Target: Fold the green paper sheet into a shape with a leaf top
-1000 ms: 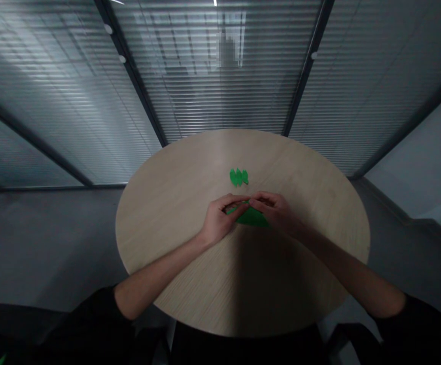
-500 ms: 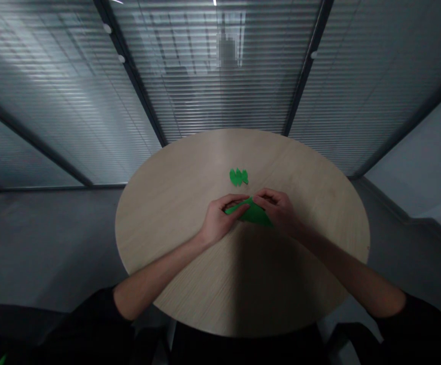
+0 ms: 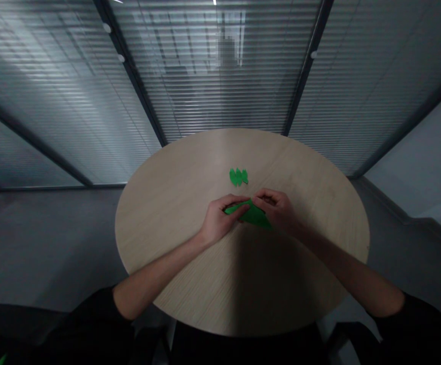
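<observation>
Folded green paper [image 3: 254, 215] barely shifted; left hand [image 3: 219, 220], right hand [image 3: 276, 209] both pinching it.

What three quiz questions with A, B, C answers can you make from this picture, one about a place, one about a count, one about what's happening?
1. Where are the small green pieces? A: in a box. B: on the round wooden table. C: on the floor.
2. How many small green pieces show? A: one. B: two. C: three.
3. What are the left hand and right hand doing? A: holding the green paper. B: lying flat apart. C: holding scissors.

Answers: 1 B, they lie on the tabletop. 2 C, three leaf shapes sit side by side. 3 A, the paper is pinched between both hands.
</observation>
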`<state>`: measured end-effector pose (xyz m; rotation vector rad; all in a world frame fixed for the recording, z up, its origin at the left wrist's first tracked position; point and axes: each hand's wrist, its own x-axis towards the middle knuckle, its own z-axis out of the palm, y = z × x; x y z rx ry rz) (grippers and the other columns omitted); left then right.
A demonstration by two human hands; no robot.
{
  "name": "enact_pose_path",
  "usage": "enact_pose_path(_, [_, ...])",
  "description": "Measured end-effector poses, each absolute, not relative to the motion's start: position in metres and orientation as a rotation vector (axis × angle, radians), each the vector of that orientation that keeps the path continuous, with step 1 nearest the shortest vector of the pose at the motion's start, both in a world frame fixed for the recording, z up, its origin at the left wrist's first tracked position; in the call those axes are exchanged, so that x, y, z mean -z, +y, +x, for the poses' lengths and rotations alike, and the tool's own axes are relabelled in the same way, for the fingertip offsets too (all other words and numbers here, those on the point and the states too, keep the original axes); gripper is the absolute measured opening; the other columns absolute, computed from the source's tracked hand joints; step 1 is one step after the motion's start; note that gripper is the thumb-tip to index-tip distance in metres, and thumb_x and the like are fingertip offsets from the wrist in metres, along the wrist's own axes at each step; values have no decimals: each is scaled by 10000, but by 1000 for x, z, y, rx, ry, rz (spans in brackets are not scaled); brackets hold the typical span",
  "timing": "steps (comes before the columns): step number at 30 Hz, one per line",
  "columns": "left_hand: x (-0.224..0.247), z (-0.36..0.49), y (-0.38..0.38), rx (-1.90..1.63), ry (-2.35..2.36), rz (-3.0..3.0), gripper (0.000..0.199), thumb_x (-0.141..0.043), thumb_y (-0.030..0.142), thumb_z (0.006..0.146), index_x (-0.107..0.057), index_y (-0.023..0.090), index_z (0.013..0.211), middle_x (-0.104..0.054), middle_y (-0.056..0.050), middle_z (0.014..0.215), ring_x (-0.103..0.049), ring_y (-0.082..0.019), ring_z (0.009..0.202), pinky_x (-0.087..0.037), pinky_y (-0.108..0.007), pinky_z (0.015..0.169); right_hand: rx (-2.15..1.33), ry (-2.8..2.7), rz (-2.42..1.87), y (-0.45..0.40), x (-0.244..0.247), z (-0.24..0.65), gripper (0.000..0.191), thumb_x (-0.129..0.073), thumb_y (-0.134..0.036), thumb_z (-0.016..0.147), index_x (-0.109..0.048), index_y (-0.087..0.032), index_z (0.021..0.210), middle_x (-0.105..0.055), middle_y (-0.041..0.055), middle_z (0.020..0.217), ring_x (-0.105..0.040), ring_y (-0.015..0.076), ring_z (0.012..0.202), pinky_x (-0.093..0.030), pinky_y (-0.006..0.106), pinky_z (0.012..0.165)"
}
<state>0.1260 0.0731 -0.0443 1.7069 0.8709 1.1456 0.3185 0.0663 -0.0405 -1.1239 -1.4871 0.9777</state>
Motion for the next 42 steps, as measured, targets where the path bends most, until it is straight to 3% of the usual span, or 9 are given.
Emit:
enact_pose_path(9, [38,125,74,-1070,985,1568,293,-786,305,838,-786,121,1066,-807,-99,960,-681,-103,548,-564,-189,509,-809,-1457,-1197,69,41,324,234,-672,-403,842,-667,-197,730,-591,-5,668,-516,138,605,-383,268,560])
enact_pose_path(14, [38,123,77,-1082,975,1528,284,-783,313,832,-782,116,1036,-806,-110,994,-699,-110,569,-583,-200,541,-798,-1445,-1212,70,42,327,251,-674,-422,850,-670,-195,746,-595,-3,678,-521,143,617,-386,271,568])
enact_pose_path(23, [38,121,80,-1037,974,1486,245,-772,331,833,-774,118,953,-795,-85,811,-708,-134,562,-591,-223,541,-815,-1435,-1245,67,38,325,246,-670,-420,831,-666,-192,739,-595,3,683,-515,149,624,-391,274,575])
enact_pose_path(34, [41,118,85,-998,932,1438,277,-807,371,834,-782,118,942,-795,-86,784,-738,-165,610,-628,-261,592,-776,-1458,-1290,69,43,326,236,-657,-400,848,-671,-189,742,-603,6,678,-527,151,623,-387,268,564])
enact_pose_path(39, [42,114,89,-897,974,1500,208,-736,319,879,-773,119,927,-775,-83,749,-704,-150,593,-581,-246,571,-704,-1599,-1339,75,54,329,267,-609,-416,884,-659,-185,758,-582,-4,648,-509,144,591,-366,267,547])
enact_pose_path(42, [44,111,91,-816,1065,1680,221,-693,328,909,-779,126,938,-741,-58,690,-637,-131,531,-487,-220,497,-689,-1678,-1343,77,60,330,236,-619,-384,861,-662,-185,744,-606,1,654,-519,146,607,-370,271,567])
